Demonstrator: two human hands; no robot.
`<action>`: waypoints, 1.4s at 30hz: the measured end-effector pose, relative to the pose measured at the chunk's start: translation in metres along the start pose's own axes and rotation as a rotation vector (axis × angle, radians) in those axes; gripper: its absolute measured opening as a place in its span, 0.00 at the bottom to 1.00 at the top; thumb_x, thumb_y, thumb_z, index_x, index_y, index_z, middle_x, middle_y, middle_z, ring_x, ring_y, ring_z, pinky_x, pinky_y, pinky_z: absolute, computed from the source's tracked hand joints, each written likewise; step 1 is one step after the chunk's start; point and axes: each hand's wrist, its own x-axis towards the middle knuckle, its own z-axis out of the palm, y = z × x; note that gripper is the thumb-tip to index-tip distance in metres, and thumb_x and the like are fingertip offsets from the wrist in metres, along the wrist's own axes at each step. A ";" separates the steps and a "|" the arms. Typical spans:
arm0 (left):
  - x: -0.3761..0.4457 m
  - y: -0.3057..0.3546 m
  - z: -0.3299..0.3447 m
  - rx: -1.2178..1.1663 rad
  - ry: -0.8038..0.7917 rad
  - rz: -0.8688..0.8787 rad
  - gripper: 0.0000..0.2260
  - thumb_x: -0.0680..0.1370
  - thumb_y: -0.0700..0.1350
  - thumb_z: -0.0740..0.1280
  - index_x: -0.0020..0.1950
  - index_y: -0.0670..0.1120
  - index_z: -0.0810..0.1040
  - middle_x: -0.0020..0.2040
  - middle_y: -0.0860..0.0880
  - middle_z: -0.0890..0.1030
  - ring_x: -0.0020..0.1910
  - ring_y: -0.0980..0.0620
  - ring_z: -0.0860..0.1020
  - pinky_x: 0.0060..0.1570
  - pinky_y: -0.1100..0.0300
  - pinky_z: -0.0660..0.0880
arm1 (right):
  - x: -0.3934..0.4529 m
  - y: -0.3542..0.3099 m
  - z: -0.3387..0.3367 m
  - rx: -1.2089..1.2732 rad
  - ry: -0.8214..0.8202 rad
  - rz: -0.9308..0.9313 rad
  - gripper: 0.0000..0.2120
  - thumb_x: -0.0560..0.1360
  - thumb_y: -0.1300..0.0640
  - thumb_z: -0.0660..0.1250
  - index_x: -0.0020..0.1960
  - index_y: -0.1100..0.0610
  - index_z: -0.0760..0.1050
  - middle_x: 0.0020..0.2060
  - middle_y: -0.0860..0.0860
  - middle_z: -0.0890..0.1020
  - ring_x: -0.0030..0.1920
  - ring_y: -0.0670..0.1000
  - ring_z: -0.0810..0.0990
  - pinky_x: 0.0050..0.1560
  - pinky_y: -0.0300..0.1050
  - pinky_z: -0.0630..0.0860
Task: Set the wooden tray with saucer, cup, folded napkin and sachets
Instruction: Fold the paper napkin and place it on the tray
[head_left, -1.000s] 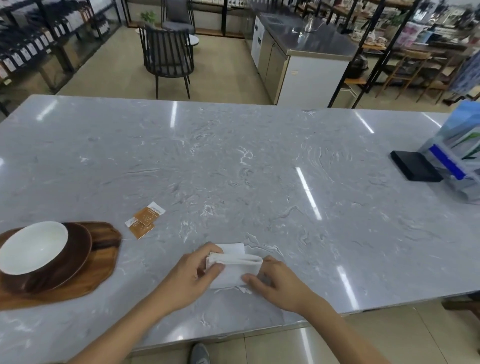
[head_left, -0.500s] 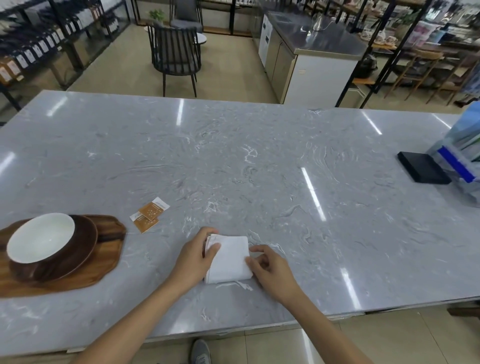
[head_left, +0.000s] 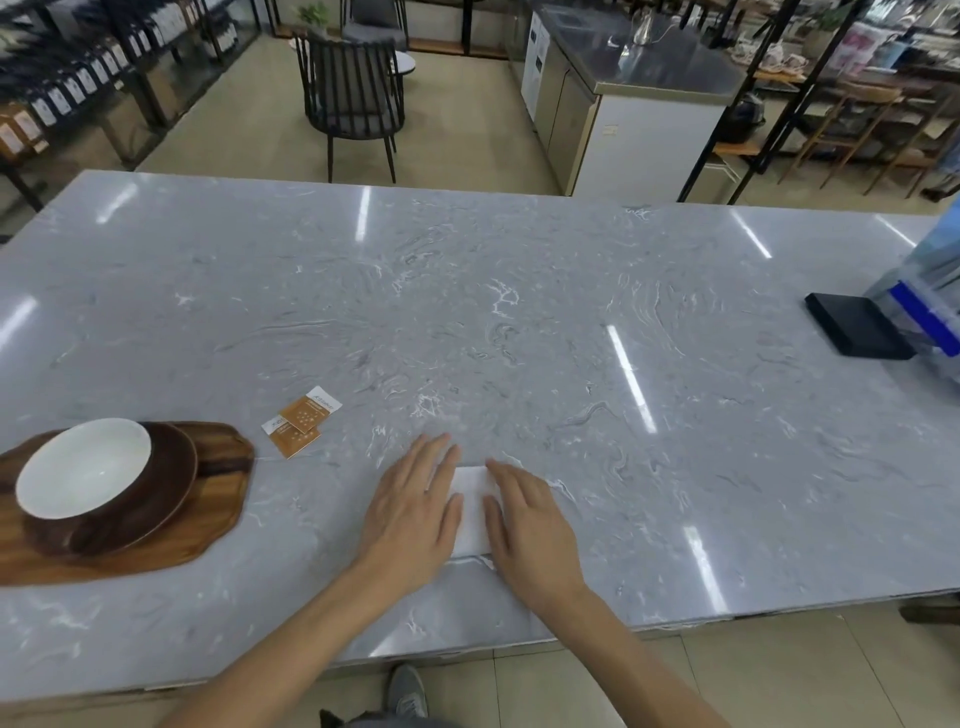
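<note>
Both hands are lying flat, palms down and fingers extended, on the folded napkin (head_left: 471, 506), which is resting on the marble table (head_left: 519, 322) near its near edge. The left hand (head_left: 413, 512) is covering the napkin's left side and the right hand (head_left: 530, 525) its right side; the two are slightly apart, neither is closed around anything, and a white strip of napkin is showing between them, its long axis running near to far. The judged step in hand is the pressing of the fold. The wooden tray (head_left: 213, 525) is lying well to the left of the hands, so the left hand is the nearer to it, and the napkin's coming transfer would be running leftward across the table. On the tray one dark saucer (head_left: 171, 493) is sitting, and on it one white cup (head_left: 83, 475), which is looking shallow and bowl-like. Two orange sachets (head_left: 301, 428), overlapping, are lying on the table between tray and hands, just beyond the tray's right end. Count: one tray, one saucer, one cup, one napkin, two sachets.
</note>
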 end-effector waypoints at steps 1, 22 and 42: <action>0.000 0.002 0.003 0.033 -0.071 -0.002 0.26 0.83 0.52 0.51 0.77 0.41 0.66 0.79 0.45 0.65 0.79 0.43 0.61 0.75 0.47 0.64 | 0.003 -0.003 0.003 -0.063 -0.013 -0.059 0.22 0.85 0.51 0.55 0.76 0.56 0.66 0.73 0.52 0.73 0.74 0.53 0.69 0.73 0.49 0.69; -0.032 -0.015 0.001 -0.039 -0.166 0.096 0.28 0.83 0.52 0.56 0.80 0.42 0.59 0.83 0.45 0.51 0.82 0.46 0.47 0.79 0.47 0.46 | -0.006 0.033 -0.003 0.126 -0.150 -0.265 0.28 0.81 0.40 0.60 0.78 0.49 0.62 0.80 0.50 0.60 0.81 0.50 0.55 0.79 0.48 0.54; -0.033 -0.025 -0.022 -0.407 -0.101 -0.085 0.10 0.76 0.45 0.67 0.57 0.51 0.81 0.46 0.51 0.82 0.43 0.54 0.79 0.44 0.55 0.79 | 0.004 0.035 -0.012 0.251 -0.187 -0.239 0.14 0.81 0.47 0.64 0.62 0.52 0.76 0.50 0.46 0.82 0.49 0.46 0.80 0.49 0.45 0.78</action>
